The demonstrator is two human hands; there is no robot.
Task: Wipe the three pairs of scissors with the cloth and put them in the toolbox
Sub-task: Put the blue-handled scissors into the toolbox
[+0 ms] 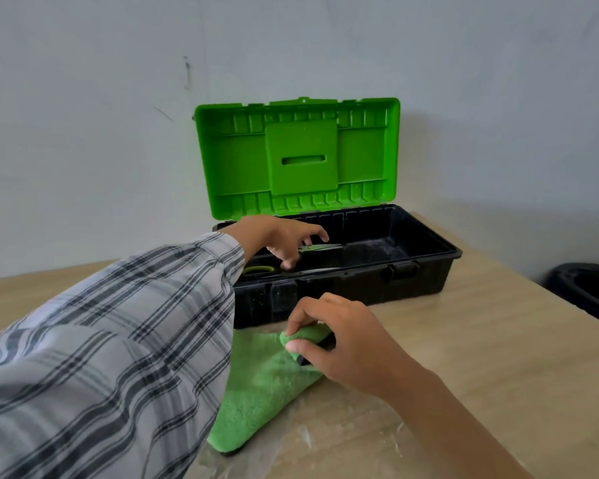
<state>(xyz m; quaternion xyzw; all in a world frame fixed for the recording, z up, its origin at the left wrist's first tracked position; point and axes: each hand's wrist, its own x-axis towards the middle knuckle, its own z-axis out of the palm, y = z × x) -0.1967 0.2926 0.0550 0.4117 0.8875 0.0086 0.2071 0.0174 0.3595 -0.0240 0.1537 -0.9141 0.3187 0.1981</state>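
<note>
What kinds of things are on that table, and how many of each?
Toolbox: 1
Cloth: 1
Scissors: 2, both in the toolbox
Dark thing wrapped in the cloth, maybe a third pair: 1
Total: 5

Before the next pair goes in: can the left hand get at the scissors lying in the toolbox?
Likely yes. The lid stands open and the left hand is inside the toolbox, its fingers right beside one pair of scissors, with nothing between them.
</note>
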